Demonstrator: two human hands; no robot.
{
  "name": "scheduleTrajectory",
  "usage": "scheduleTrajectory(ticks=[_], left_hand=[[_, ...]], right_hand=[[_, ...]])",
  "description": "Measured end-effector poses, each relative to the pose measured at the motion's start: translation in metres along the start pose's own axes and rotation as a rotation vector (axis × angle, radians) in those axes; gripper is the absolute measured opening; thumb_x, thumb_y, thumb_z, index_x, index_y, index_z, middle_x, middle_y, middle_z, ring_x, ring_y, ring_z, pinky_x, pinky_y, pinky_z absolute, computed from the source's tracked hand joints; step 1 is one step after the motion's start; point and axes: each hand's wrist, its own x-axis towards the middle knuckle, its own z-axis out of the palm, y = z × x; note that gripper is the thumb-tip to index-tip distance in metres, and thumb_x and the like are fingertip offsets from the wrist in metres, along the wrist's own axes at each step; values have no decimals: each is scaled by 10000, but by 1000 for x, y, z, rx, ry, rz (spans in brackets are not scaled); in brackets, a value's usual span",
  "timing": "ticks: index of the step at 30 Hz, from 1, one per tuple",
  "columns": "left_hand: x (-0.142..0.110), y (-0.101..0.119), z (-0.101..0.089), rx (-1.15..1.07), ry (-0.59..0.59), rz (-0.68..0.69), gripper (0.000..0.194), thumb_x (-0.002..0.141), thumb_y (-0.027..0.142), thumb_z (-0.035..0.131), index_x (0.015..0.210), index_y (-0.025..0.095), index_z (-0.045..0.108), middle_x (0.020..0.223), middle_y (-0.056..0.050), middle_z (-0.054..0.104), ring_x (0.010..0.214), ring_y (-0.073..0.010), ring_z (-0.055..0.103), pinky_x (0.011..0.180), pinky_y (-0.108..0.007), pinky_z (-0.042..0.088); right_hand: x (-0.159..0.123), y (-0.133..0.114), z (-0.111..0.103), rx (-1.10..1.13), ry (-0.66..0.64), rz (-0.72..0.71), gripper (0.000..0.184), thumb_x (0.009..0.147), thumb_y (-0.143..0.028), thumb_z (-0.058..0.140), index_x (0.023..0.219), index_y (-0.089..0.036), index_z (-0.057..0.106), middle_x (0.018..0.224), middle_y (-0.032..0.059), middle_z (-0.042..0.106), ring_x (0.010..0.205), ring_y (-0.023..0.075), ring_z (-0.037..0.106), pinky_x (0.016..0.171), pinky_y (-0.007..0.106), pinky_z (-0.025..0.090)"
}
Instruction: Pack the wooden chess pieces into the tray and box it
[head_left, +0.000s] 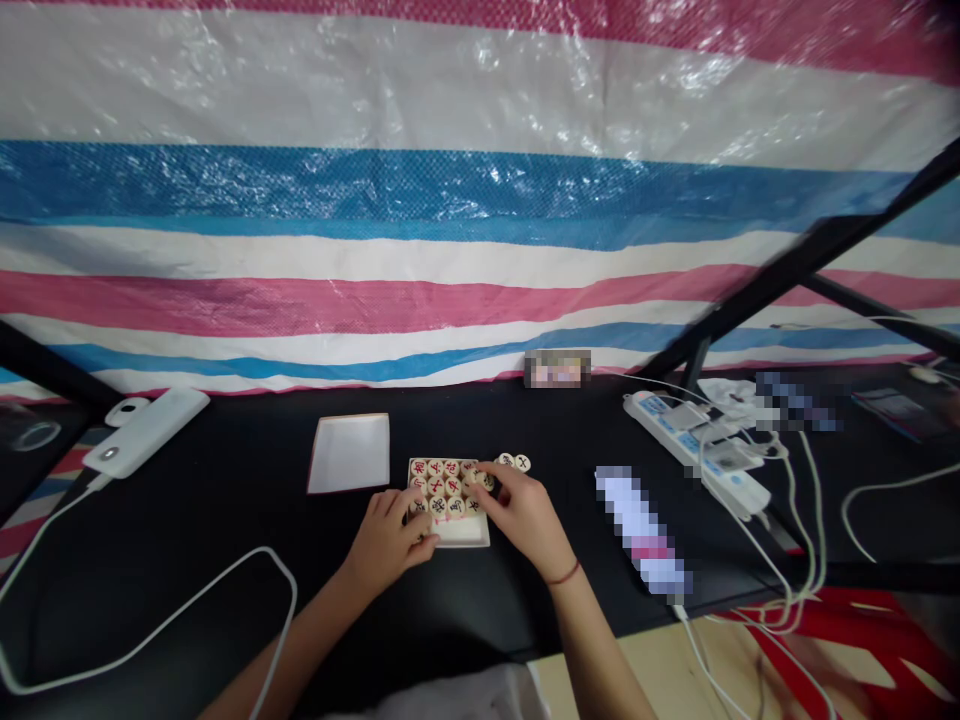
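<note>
A shallow white box (pixel 461 536) holds rows of round Chinese chess pieces (pixel 452 486) with red and black characters. My left hand (pixel 391 535) is at its front left corner, fingers curled and closed around a chess piece there, partly hidden by them. At the right side of the box, my right hand (pixel 525 508) pinches a chess piece (pixel 482 480) between thumb and forefinger, above the back rows. Two loose pieces with black characters (pixel 523 463) lie on the black table just beyond my right hand. The front strip of the box shows its bare white bottom.
The box lid (pixel 350 454) lies open side up behind my left hand. A white power bank (pixel 150 432) with a cable stands left. A blurred phone (pixel 643 535), a power strip (pixel 697 450) and tangled cables are at right. A striped plastic sheet (pixel 420 300) hangs behind the table.
</note>
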Motion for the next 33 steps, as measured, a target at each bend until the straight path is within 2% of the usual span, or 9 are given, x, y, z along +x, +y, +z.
scheduleTrajectory(ticks=[4,8,13,15,18,21,28,30,33], left_hand=[[2,4,0,-3,-13,-1,59,801,243,638,850,210,632,1062,-81,602,894,-240,528,764,-385,431],[0,3,0,-47,-13,-21,106,843,271,592,908,204,643,1056,-91,605,901,-243,538,766,-386,440],[-1,2,-3,-196,23,-53,424,859,486,576,1173,202,591,1088,-108,609,968,-259,559,837,-398,448],[2,5,-7,-243,12,-62,464,873,490,569,1247,217,547,1128,-104,610,1016,-255,560,886,-400,441],[9,12,-13,-303,-19,-69,323,916,395,547,1202,247,570,1110,-73,629,1015,-224,572,906,-382,443],[15,18,-18,-383,-55,-103,192,917,334,558,1077,247,619,1076,-46,635,982,-199,584,886,-355,464],[22,15,-30,-662,-210,-216,97,880,261,608,975,253,630,1068,-8,614,940,-151,612,853,-274,501],[23,11,-31,-696,-184,-234,88,869,244,613,957,241,618,1054,-11,617,931,-146,616,835,-262,503],[22,2,-31,-680,-43,-289,78,847,207,608,921,215,586,996,-23,632,937,-156,619,833,-275,500]], right_hand=[[-11,-10,3,142,-76,57,255,839,-336,616,1033,-195,702,835,36,731,549,123,591,615,245,510],[-17,-17,8,229,-143,78,231,822,-320,639,1006,-201,712,835,21,731,559,114,579,591,229,494],[-19,-25,10,287,-180,86,220,794,-288,662,994,-211,713,848,8,727,562,107,577,578,221,486],[-18,-26,11,315,-202,82,231,783,-273,671,1004,-217,711,784,-8,710,552,103,563,567,215,478],[-19,-24,14,366,-218,91,233,782,-276,677,1006,-218,706,700,-26,672,544,100,537,556,213,465],[-20,-19,17,451,-220,114,232,787,-303,684,998,-210,702,760,-13,687,571,98,541,565,216,472],[-22,-14,21,711,-345,197,294,783,-392,695,993,-187,681,810,8,682,523,72,489,445,185,425],[-22,-12,21,788,-332,229,325,779,-420,698,998,-181,672,812,14,676,508,64,476,427,180,412],[-21,-7,21,869,-244,285,373,762,-459,707,1001,-177,659,847,31,674,505,59,470,414,177,402]])
